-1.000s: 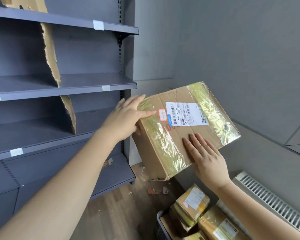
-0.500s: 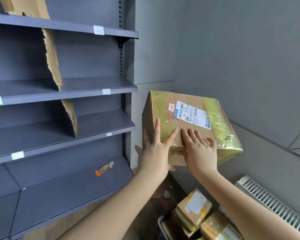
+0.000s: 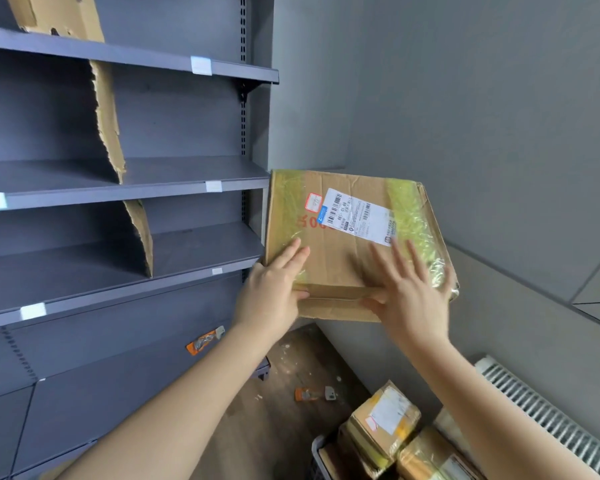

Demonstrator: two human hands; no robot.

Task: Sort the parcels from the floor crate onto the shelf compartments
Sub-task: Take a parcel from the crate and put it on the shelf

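Head view: the shelf (image 3: 118, 199) stands at left, its tiers split into compartments by torn cardboard dividers (image 3: 108, 123).

The left hand (image 3: 271, 292) lies on the near left corner of the parcel (image 3: 340, 265). Its fingers are straight and flat on the labelled face and its thumb runs along the near edge. No finger is curled round the box.

The parcel is held in the air just right of the shelf's right end, level with the middle tiers. Its labelled face is tilted toward the camera. Its left edge is close to the shelf upright; whether they touch cannot be told.

The right hand (image 3: 413, 296) lies on the near right part of the same face, fingers spread and straight, thumb along the near edge.

The crate (image 3: 317, 452), with more parcels in it, sits on the floor at lower right, well below the held parcel.

Handling, as judged:
- **Material:** corrugated cardboard, stiff, creased but keeping its shape.
- **Weight:** the use of two hands suggests moderate weight or bulk.
- **Surface:** the glossy tape bands (image 3: 416, 230) across the face are probably slippery. Bare cardboard should give better purchase.
- **Recommended hold:** opposite sides, or under the near edge, clear of the tape and the label (image 3: 357, 216).
- **Contents:** unknown, so avoid dropping or crushing the parcel.
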